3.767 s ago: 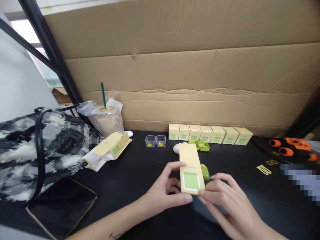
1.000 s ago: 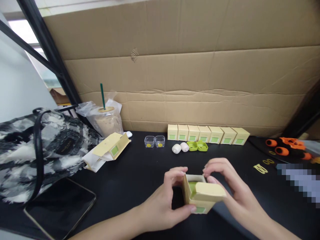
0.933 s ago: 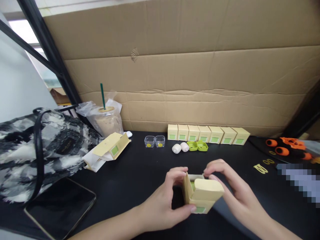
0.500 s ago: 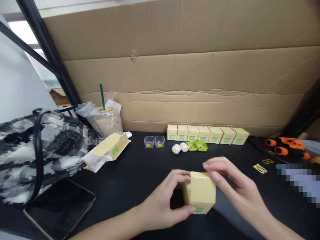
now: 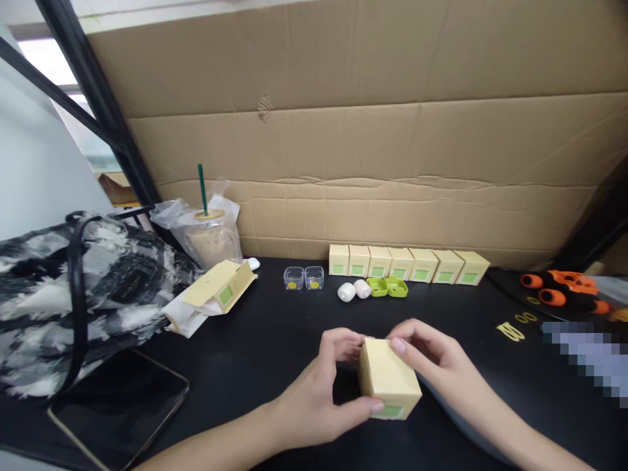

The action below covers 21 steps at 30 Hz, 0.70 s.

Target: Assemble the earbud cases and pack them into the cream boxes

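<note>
A small pale yellow cardboard box [image 5: 392,373] with a green label on its front stands in front of me. My left hand [image 5: 318,399] grips it from the left, thumb at the lower front corner and fingers at the far left edge. On the far right side, my right hand [image 5: 436,363] has its thumb pressed on the top edge, its fingers partly hidden behind the box. The top lies flat and looks closed. Beyond the hands sit two white rounded pieces [image 5: 354,290], an open lime-green case [image 5: 387,287] and two clear little containers [image 5: 303,278].
Several matching boxes [image 5: 411,263] line the cardboard wall [image 5: 367,144]. To the left are an opened carton [image 5: 216,288], a bagged iced drink [image 5: 210,239], a fabric bag [image 5: 118,281] and a dark tablet [image 5: 118,405]. Rubber bands [image 5: 511,331] and an orange-black object [image 5: 564,286] lie right.
My right hand has moved left and closed onto the box's far top edge. The box's top flap, slightly raised before, now lies flat. My left hand keeps its hold.
</note>
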{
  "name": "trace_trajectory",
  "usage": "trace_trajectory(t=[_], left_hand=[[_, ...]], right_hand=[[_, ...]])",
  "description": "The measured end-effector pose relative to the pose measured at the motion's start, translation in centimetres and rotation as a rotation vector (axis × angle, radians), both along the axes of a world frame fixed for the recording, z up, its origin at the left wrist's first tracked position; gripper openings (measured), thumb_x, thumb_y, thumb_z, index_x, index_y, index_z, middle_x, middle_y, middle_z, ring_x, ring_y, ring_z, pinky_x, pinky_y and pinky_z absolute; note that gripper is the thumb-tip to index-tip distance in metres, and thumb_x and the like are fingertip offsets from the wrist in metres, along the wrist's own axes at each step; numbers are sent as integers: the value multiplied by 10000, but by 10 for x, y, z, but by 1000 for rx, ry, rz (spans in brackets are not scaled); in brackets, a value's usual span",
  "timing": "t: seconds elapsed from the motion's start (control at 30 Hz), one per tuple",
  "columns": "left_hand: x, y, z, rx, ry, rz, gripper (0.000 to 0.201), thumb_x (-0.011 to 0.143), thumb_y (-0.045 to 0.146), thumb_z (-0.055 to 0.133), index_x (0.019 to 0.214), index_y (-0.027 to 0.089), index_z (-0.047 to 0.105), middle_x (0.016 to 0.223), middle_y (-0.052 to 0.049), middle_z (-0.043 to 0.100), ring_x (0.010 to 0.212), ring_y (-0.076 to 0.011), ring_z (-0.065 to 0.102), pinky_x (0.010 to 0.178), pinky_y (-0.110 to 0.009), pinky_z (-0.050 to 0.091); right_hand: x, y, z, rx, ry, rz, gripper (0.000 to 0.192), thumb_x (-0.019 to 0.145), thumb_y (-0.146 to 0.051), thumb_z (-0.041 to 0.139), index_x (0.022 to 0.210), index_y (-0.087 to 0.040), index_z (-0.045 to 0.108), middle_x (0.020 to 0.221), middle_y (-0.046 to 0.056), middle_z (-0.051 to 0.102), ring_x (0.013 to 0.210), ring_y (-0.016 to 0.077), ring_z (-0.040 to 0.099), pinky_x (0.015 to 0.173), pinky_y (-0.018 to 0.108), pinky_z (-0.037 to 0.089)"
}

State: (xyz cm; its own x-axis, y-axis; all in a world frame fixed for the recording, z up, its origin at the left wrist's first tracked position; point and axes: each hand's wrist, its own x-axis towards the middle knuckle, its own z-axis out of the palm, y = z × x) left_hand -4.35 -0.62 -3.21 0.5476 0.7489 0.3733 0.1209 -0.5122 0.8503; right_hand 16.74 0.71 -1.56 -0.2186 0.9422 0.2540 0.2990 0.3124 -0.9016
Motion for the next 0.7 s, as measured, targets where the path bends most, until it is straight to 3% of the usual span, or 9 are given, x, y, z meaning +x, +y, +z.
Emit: trace_trajectory(t=[0.23,0.7], left_hand=[[0,2,12,105,75,-39,563,787,138,651,1266,281,391,1265,-60,498,1164,-206,514,983,-350,456],[0,1,12,42,96,-33,493,780,162,649,1222,217,436,1278,-101,482,1163,-215,515,958,-346,464]], right_hand=[[-2,-1,-2,-78,97,36,257,833,-453,590,768,-204,609,705,-12,605,656,148,567,566,239,437],[-6,1,-7,-210,272,46,304,738,-486,698,733,-194,616,655,-27,553,616,128,486,549,224,390]])
